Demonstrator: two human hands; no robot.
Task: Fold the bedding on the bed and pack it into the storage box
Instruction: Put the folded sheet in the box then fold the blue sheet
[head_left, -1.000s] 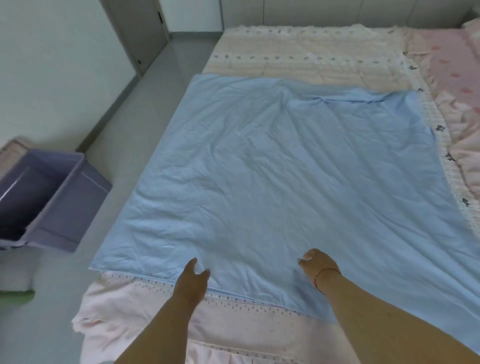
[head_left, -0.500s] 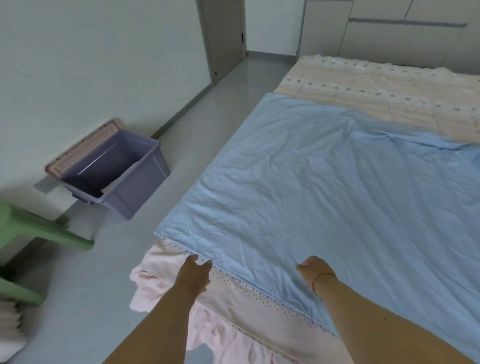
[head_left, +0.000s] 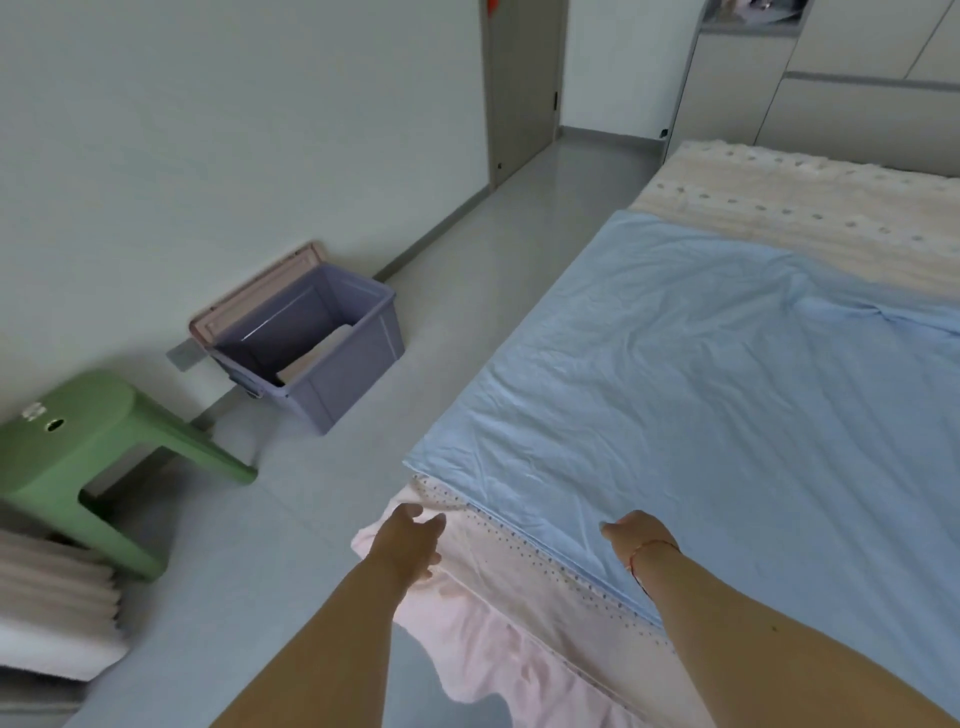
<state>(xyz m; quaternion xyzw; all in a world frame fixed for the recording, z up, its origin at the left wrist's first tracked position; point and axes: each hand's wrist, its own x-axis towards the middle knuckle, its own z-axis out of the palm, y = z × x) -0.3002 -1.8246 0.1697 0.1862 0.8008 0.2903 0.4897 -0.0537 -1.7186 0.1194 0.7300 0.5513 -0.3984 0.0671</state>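
Lying flat across the right half of the frame, the blue sheet (head_left: 727, 415) covers most of the bed (head_left: 545, 613), its near corner just above the two hands. The left hand (head_left: 410, 540) reaches to the bed's corner at lower centre, its grip spread, fingers loosely extended over the pink dotted cover (head_left: 509, 556). The right hand (head_left: 636, 535) rests on the sheet's near edge; its grip cannot be told. The purple storage box (head_left: 332, 353) stands open on the floor at centre left, beside a green stool (head_left: 78, 447).
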